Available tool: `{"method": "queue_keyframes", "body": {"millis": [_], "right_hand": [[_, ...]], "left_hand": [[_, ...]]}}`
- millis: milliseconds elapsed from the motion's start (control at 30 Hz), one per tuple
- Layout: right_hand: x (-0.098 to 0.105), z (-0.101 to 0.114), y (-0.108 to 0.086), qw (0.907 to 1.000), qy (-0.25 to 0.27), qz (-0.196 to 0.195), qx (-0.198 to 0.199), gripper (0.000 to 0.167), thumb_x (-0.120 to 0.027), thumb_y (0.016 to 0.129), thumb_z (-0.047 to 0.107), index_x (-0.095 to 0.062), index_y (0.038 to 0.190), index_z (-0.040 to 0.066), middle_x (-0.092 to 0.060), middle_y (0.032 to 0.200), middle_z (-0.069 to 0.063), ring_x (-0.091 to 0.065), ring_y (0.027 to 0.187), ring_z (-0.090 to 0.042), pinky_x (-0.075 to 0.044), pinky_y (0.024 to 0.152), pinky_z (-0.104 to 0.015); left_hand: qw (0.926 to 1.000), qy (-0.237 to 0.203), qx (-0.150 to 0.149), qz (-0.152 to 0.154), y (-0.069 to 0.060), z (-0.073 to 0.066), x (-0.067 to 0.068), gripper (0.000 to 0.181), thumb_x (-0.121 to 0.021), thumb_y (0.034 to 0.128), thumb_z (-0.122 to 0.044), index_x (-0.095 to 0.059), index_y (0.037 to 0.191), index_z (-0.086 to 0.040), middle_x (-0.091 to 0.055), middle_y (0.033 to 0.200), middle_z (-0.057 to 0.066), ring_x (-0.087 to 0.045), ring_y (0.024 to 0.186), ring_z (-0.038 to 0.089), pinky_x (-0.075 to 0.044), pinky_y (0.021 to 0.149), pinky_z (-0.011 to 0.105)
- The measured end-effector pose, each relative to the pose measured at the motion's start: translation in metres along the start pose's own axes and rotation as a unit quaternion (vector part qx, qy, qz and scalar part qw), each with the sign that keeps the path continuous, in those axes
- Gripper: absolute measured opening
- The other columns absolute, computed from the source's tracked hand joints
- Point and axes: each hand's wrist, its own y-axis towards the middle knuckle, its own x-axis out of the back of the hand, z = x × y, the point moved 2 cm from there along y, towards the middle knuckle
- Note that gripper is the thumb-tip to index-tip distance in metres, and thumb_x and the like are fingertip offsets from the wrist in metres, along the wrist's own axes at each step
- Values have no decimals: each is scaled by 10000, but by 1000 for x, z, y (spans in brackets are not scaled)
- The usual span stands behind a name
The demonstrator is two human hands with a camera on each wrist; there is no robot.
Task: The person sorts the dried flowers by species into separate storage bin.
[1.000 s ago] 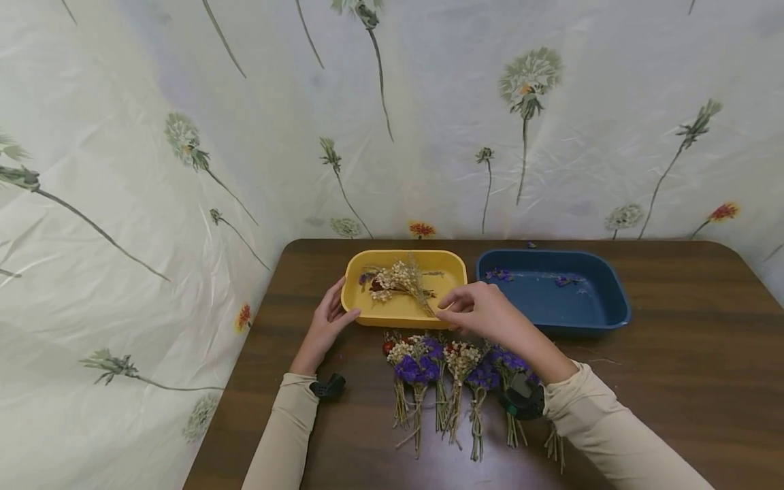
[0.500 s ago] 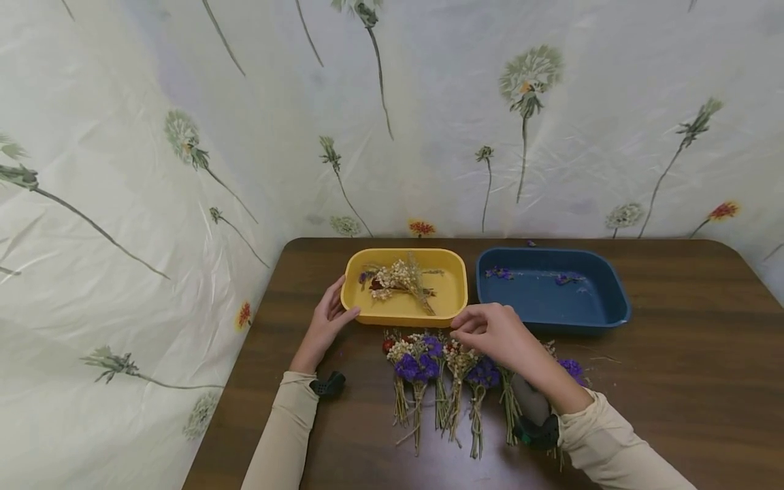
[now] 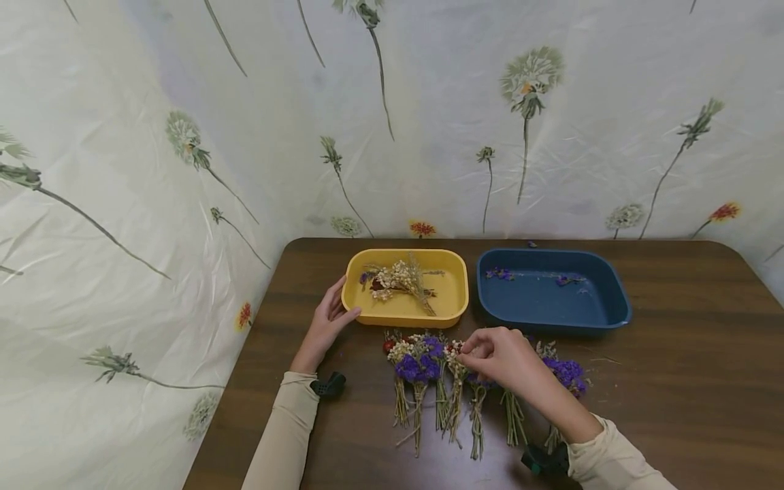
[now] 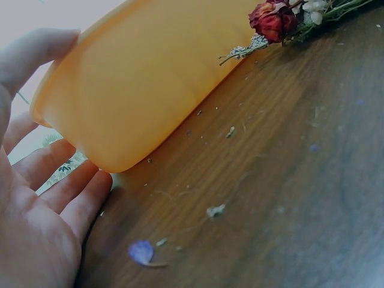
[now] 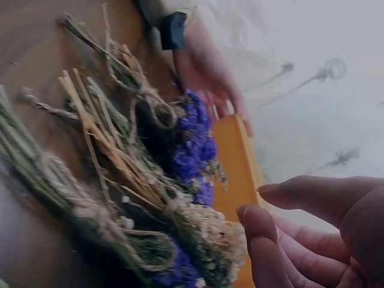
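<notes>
My left hand [image 3: 323, 328] rests around the left end of the yellow tray [image 3: 404, 320], fingers fairly straight. In the left wrist view, the thumb of this hand [image 4: 39, 204] touches the rim of the yellow tray [image 4: 150, 78]. Inside the tray lies a dried bouquet [image 3: 398, 278] with cream blossoms. My right hand [image 3: 511, 361] hovers over the row of tied bouquets, its fingers loosely bent. The right wrist view shows this hand [image 5: 312, 240] with a gap between thumb and forefinger and nothing held, beside cream flowers [image 5: 210, 240] and purple flowers [image 5: 192, 144].
A blue tray [image 3: 551, 303] holding small purple sprigs stands right of the yellow one. Several twine-tied bouquets [image 3: 418, 371] lie in a row in front of the trays. Petal bits [image 4: 142, 252] are scattered on the wooden table [image 3: 692, 340]. Flower-patterned sheeting [image 3: 429, 122] hangs behind.
My right hand has moved from the stems at the yellow tray's near right corner toward me and rightward, over the tied bouquets. The left hand stays at the tray.
</notes>
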Motion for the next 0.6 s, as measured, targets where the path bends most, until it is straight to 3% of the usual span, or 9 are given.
{"method": "queue_keyframes", "body": {"millis": [333, 600], "right_hand": [[-20, -11, -14, 9996, -186, 186, -130, 164, -777, 922, 244, -773, 804, 130, -711, 611, 29, -661, 504, -164, -513, 491, -276], [-35, -18, -16, 9983, -504, 213, -215, 257, -785, 913, 319, -760, 693, 189, -648, 510, 92, -622, 433, -105, -509, 509, -263]], "left_hand": [[10000, 23, -37, -24, 0, -1, -1, 734, -683, 1002, -133, -322, 1624, -281, -363, 1677, 47, -367, 1545, 280, -268, 1271, 560], [9998, -128, -78, 107, -1, -1, 1, 763, -689, 1004, -173, -277, 1642, -249, -328, 1692, 87, -341, 1556, 303, -274, 1269, 545]]}}
